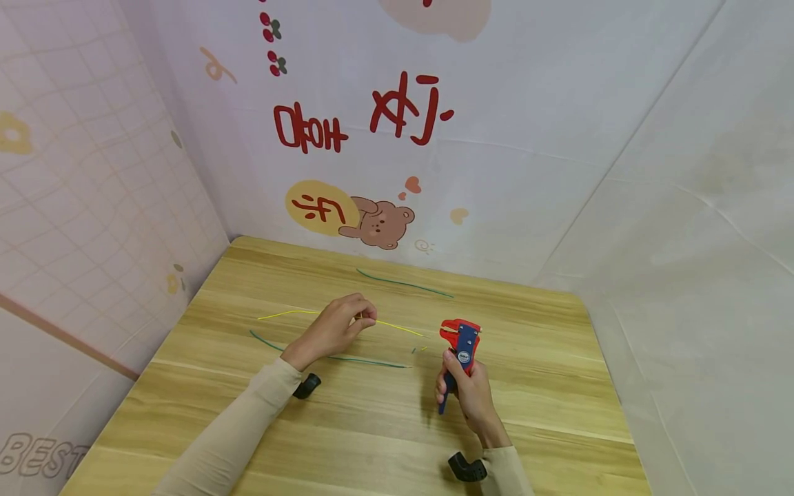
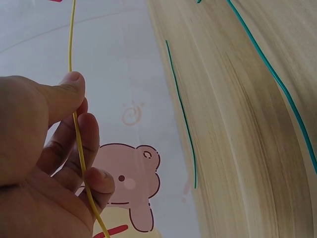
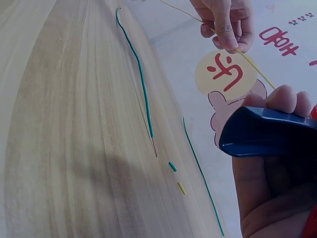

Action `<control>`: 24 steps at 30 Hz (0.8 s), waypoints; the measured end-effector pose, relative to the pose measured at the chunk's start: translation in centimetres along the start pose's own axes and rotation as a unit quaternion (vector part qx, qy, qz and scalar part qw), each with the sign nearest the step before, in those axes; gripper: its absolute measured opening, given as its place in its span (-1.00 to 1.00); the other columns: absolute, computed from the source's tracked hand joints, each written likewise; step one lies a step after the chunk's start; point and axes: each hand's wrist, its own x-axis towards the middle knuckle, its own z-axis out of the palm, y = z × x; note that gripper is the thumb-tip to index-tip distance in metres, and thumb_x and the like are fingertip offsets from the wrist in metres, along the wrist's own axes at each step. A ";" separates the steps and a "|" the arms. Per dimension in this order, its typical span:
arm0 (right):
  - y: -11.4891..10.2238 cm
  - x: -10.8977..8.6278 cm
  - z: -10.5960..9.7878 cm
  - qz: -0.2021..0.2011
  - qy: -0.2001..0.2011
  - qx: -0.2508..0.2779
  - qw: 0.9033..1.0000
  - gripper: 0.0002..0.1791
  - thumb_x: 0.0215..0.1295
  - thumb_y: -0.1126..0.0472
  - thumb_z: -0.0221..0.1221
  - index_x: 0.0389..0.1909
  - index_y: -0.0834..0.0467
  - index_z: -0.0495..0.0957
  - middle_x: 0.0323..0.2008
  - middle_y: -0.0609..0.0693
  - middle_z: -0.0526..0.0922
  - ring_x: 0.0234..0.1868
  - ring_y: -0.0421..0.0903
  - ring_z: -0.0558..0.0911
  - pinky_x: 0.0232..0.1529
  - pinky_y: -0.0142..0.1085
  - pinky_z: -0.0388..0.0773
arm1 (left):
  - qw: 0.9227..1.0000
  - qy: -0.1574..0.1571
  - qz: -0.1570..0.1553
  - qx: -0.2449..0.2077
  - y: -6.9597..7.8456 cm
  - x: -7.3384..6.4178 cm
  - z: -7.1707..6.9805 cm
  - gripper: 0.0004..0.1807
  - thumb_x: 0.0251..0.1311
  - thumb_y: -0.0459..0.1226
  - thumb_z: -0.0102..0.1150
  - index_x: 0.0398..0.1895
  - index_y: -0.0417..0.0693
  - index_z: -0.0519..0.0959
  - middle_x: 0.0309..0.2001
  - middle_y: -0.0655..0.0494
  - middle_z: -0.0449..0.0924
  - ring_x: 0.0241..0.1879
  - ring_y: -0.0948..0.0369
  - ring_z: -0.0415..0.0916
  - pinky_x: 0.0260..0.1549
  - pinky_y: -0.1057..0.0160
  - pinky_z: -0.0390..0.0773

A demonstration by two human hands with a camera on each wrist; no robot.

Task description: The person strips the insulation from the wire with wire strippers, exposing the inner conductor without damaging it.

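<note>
In the head view my left hand (image 1: 338,325) pinches a yellow wire (image 1: 397,326) between thumb and fingers, with the wire running out to both sides. The left wrist view shows the same yellow wire (image 2: 79,139) crossing the fingers. My right hand (image 1: 474,393) grips the handles of a red and blue wire stripper (image 1: 464,344), its jaws pointing up and left, a little right of the wire's end. Its blue handle (image 3: 262,134) fills the right side of the right wrist view, under the curled fingers.
On the wooden table (image 1: 546,386), a green wire (image 1: 366,360) with a bared end lies nearer me. Another green wire (image 1: 406,282) lies at the back. Short cut bits, a green piece (image 3: 172,166) and a yellow piece (image 3: 182,188), lie between them. White printed cloth (image 1: 527,138) surrounds the table.
</note>
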 end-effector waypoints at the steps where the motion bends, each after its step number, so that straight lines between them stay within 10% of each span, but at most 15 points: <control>1: 0.0 0.0 0.0 -0.001 0.000 0.000 1.000 -0.52 0.87 -0.01 0.03 -0.28 0.25 0.48 -0.60 -0.06 0.59 -0.62 -0.13 0.66 -0.47 -0.24 0.73 | 1.000 0.000 0.000 0.000 -0.1 0.0 0.0 -0.95 0.51 -0.34 0.44 -0.16 -0.01 0.74 -0.18 0.12 0.71 -0.16 0.22 0.60 -0.13 0.25 0.58; 24: 0.4 -0.1 -0.1 -0.003 -0.032 0.001 0.999 -0.55 0.89 0.01 -0.01 -0.20 0.26 0.53 -0.49 -0.08 0.68 -0.50 -0.14 0.75 -0.22 -0.17 0.85 | 1.000 -0.013 -0.018 0.003 -1.5 -0.2 0.5 -0.96 0.54 -0.31 0.41 -0.16 -0.02 0.75 -0.19 0.17 0.70 -0.15 0.25 0.58 -0.09 0.24 0.60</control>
